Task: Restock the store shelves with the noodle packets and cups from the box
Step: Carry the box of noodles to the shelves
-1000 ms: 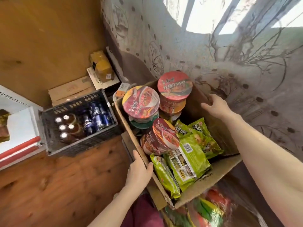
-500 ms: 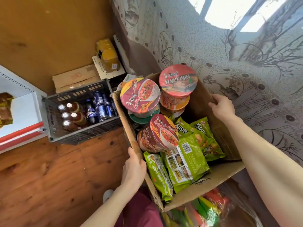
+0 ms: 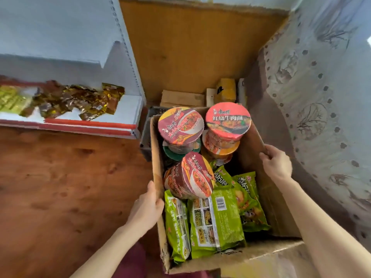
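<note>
The left hand (image 3: 145, 209) and right hand (image 3: 276, 164) are clamped on the box (image 3: 261, 252) walls; the shelf (image 3: 128, 109), upper left, has been brought near, so unloading seems close.

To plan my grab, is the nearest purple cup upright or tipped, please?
Tipped: the purple cup lies sideways on green packets, its side wall showing.

Reddish wooden floor (image 3: 60, 187), white shelving (image 3: 60, 33) left, patterned curtain (image 3: 321, 97) right.
</note>
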Available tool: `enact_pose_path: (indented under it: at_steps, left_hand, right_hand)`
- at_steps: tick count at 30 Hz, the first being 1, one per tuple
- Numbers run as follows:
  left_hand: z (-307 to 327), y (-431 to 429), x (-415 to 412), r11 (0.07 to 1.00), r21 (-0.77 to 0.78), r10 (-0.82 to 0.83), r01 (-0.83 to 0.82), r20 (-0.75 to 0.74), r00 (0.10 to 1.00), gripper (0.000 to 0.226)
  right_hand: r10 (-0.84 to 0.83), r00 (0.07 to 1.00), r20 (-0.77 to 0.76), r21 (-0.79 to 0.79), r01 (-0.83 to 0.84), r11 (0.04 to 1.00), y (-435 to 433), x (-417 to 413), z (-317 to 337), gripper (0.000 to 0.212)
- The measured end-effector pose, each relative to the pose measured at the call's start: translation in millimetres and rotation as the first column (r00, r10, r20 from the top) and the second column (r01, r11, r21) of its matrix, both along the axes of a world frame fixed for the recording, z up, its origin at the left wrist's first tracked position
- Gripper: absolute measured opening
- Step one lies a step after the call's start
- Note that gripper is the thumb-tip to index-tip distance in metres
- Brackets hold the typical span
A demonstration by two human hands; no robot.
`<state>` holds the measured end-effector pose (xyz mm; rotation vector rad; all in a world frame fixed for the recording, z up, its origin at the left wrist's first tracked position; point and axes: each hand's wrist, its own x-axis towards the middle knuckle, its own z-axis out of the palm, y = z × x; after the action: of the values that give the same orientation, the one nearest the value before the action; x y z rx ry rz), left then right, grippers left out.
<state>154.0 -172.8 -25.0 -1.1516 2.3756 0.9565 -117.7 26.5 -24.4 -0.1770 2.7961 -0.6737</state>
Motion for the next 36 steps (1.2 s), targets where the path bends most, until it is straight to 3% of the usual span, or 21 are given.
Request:
enact_pose_path:
  at_steps: [9, 18, 26, 28, 32, 36]
  left_hand:
    - [38, -199, 166, 0.951, -0.105, 0.285, -0.290, -0.054, 0.957, 0.062]
    - [63, -367, 331, 0.795, -0.197, 0.568, -0.574, -0.096, 0.818, 0.059]
    - [63, -508, 443, 0.595, -0.200, 0.778, -0.779, -0.100, 0.620, 0.062]
    - [61, -548, 472, 0.519, -0.176, 0.832, -0.836, -0.121, 0.542, 0.061]
    - [67, -626, 529, 0.391, -0.163, 0.905, -0.906, -0.111, 0.410, 0.061]
    - [70, -688, 588, 0.276, -0.155, 0.948, -0.949, -0.120, 0.295, 0.059]
  right_hand:
    - [0.318, 0.948, -0.032, -0.061, -0.319, 0.946, -293, 125, 46, 0.032]
    - [0.605, 0.794, -0.065, -0.105, -0.608, 0.787, -577, 268, 63, 0.037]
    - [0.834, 0.544, -0.094, -0.112, -0.838, 0.534, -819, 393, 51, 0.035]
    - [0.892, 0.444, -0.089, -0.107, -0.894, 0.434, -886, 432, 48, 0.037]
    - [0.936, 0.343, -0.076, -0.101, -0.937, 0.335, -1008, 511, 60, 0.037]
    - [0.980, 0.169, -0.105, -0.057, -0.985, 0.164, -1109, 597, 74, 0.036]
